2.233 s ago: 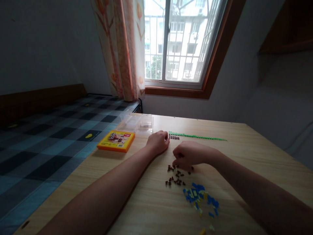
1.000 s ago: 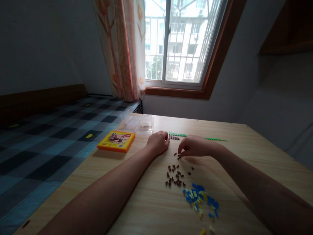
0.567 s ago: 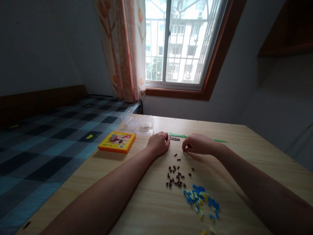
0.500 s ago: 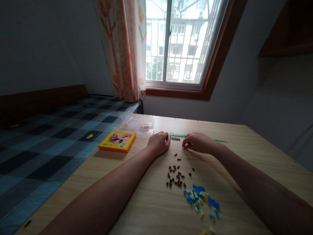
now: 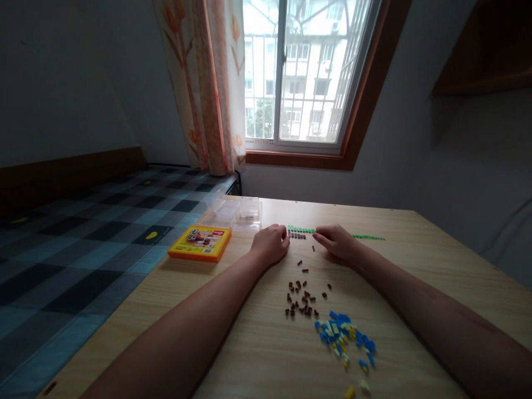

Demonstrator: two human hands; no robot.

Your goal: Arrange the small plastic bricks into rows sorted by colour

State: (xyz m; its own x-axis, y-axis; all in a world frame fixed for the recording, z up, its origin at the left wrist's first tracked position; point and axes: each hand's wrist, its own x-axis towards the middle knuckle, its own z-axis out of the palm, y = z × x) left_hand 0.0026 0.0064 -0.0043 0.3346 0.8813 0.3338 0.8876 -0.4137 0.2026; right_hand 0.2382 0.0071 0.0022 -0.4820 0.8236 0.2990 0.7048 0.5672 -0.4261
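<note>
Right hand [image 5: 338, 243] lies flat on the wooden table [image 5: 415, 260], fingers extended and released, gripping nothing. One small dark brown brick [image 5: 313, 248] lies just beside its fingertips, apart from them. Left hand [image 5: 272, 243] rests loosely curled at the left end of a short row of brown bricks [image 5: 297, 236]; contents of the curl cannot be seen. Behind the row runs a thin green brick line [image 5: 301, 229]. Nearer the person: scattered brown pieces [image 5: 302, 293], then blue and yellow pieces [image 5: 344, 335]. A glossy yellow box [image 5: 200, 243] sits left.

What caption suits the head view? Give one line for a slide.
Left hand and right hand rest by a short row of brown bricks on the wooden table.
</note>
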